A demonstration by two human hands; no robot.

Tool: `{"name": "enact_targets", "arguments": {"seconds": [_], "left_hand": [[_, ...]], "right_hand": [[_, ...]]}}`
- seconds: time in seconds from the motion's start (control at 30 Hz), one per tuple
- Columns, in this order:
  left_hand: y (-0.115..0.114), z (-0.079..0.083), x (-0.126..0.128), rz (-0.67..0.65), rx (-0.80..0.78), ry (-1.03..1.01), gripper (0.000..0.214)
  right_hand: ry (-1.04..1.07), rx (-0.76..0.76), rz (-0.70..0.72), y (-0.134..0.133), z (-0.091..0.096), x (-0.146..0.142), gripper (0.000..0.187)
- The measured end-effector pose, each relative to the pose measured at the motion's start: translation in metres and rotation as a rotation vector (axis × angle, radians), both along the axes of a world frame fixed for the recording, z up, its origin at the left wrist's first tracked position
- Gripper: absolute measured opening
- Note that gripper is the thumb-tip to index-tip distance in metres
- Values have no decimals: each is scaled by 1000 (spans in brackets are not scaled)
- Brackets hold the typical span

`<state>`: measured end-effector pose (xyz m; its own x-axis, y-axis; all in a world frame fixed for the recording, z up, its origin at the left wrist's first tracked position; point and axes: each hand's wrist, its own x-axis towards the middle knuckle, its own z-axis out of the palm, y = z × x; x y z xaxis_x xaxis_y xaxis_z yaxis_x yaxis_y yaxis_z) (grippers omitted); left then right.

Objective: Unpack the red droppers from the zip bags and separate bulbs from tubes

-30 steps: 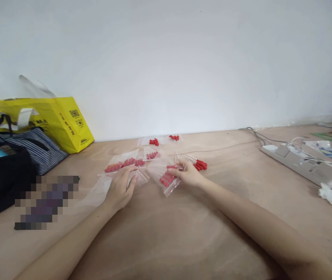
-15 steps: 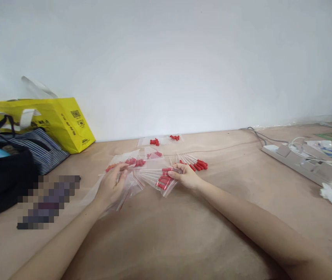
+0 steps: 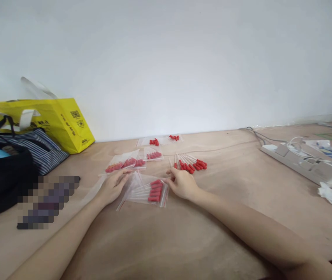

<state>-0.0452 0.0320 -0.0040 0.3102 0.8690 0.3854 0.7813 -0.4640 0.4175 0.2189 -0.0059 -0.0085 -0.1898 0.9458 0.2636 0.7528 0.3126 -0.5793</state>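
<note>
A clear zip bag (image 3: 140, 191) holding several white sticks with red ends lies flat on the table between my hands. My left hand (image 3: 113, 186) is at its upper left, with bent fingers closed on the clear film. At the upper right corner, the thumb and fingers of my right hand (image 3: 183, 183) pinch the bag's edge. More clear film spreads under and beside my left hand; how many bags it is, I cannot tell. Just beyond my right hand, loose red-ended sticks (image 3: 200, 165) lie fanned out.
Filled bags (image 3: 129, 162) overlap behind my left hand, with another small bag (image 3: 154, 155) beside them. Two more red-filled bags (image 3: 154, 142) lie near the wall. On the left stand a yellow bag (image 3: 78, 132) and a striped bag (image 3: 44, 149). A power strip (image 3: 288, 163) with cables is at right.
The bag of red-ended sticks has come down and left, now flat on the table. My right hand has moved off the red ends to the bag's corner. My left hand shifted slightly.
</note>
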Motion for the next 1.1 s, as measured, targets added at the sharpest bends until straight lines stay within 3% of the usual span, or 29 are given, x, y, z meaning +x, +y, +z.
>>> {"name": "enact_targets", "arguments": {"seconds": [0.13, 0.23, 0.33, 0.47, 0.57, 0.7, 0.9, 1.1], "left_hand": [[-16, 9, 21, -122, 177, 50, 22], [-32, 14, 48, -292, 140, 88, 16], [-46, 16, 75, -359, 65, 119, 12], [-52, 12, 95, -330, -17, 185, 36], [-52, 10, 98, -297, -92, 187, 43], [-47, 8, 103, -177, -154, 157, 37], [-33, 10, 114, -48, -222, 155, 9], [-24, 8, 104, -84, -295, 92, 24]], "right_hand": [[-87, 91, 97, -6, -2, 22, 10], [-121, 105, 189, -6, -8, 35, 8], [-148, 94, 241, -5, -13, 39, 13], [-180, 122, 282, -4, -15, 32, 22], [-179, 140, 314, -4, -16, 29, 28], [-130, 151, 324, -3, -19, 30, 32], [-118, 199, 347, -3, -21, 31, 29], [-129, 282, 331, -4, -23, 30, 29]]}}
